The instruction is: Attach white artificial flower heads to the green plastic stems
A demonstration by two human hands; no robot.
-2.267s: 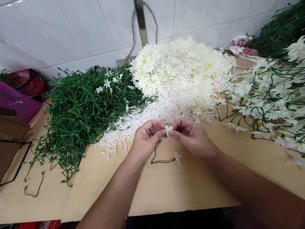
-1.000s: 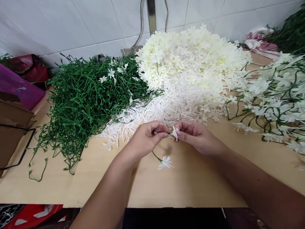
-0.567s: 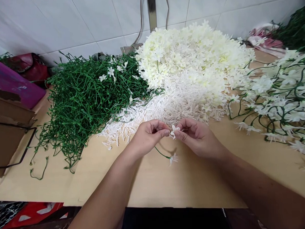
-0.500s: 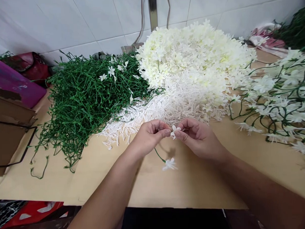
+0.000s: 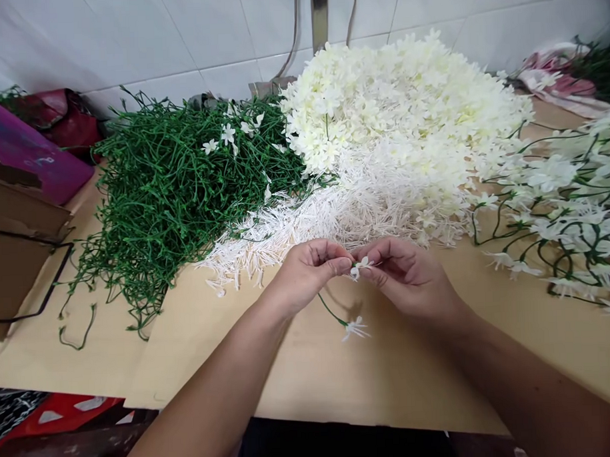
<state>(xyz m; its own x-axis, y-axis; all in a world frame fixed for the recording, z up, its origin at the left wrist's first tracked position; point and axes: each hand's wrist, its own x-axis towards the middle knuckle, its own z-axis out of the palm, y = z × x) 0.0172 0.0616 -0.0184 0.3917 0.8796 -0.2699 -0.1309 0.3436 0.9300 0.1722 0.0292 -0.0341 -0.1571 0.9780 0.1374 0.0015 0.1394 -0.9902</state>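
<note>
Hanging below the left hand (image 5: 314,275), the green stem (image 5: 332,313) curved gently, its visible long axis slanting down to the right and toward the person. Its lower end bore a white flower (image 5: 356,329), whose thin tips pointed right. Higher up, the left thumb and forefinger were clamped together on a green end, just beside a white blossom (image 5: 361,267) that the right hand (image 5: 417,281) pinched. Both hands were over the tan tabletop (image 5: 290,375), near the white strands (image 5: 275,239).
</note>
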